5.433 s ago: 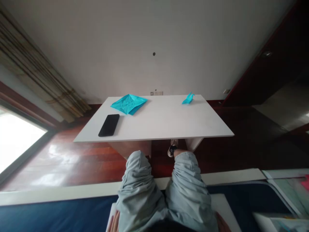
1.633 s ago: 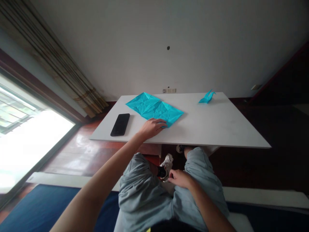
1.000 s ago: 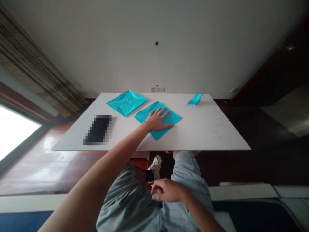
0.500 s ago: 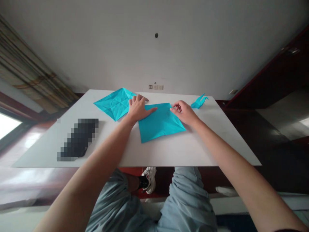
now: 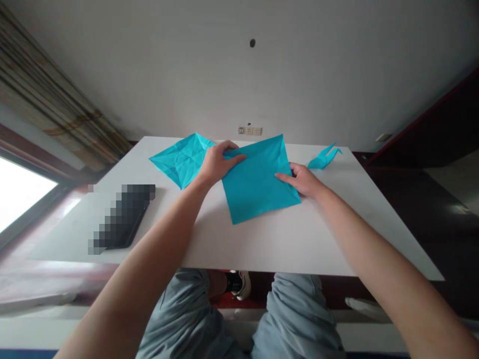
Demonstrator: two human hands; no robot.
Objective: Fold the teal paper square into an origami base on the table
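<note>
Head view: near the counter's (image 5: 269, 244) middle your left hand (image 5: 215, 162) pinches the blue paper sheet's (image 5: 260, 182) left corner, lifting its far edge; your right hand (image 5: 305, 179) lies flat, fingers spread, on its right edge. Thin, limp, easily creased: hold it by corners. Farther back lie a creased sheet (image 5: 179, 158) and a folded crane (image 5: 324, 157). No readable writing.

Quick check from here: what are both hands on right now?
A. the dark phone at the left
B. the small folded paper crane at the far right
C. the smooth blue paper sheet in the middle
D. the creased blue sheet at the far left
C: the left hand grips the far left edge of the smooth blue paper sheet, and the right hand presses its right edge.
</note>
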